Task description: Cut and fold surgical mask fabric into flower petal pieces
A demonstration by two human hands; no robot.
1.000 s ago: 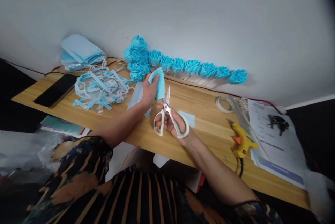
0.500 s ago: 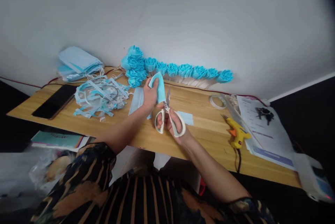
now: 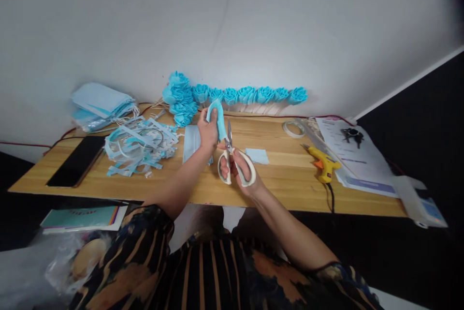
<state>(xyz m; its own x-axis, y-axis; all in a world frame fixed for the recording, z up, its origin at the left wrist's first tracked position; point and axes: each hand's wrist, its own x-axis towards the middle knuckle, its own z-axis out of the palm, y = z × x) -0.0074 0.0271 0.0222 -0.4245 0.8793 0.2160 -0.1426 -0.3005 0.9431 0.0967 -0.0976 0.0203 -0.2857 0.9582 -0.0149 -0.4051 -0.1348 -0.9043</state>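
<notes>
My left hand pinches a folded light-blue piece of mask fabric and holds it upright over the wooden table. My right hand has its fingers through the white handles of a pair of scissors. The scissor blades point up and lie against the right edge of the blue piece. Under my left hand a flat blue mask sheet lies on the table, and a small blue cut rectangle lies just right of the scissors.
A row of blue fabric flowers lines the wall. At left lie a pile of cut strips, a stack of masks and a black phone. A tape roll, yellow glue gun and papers sit at right.
The view has swung so the table sits more level. The scissor blades have closed in against the blue piece, and both hands stay together at the table's middle.
</notes>
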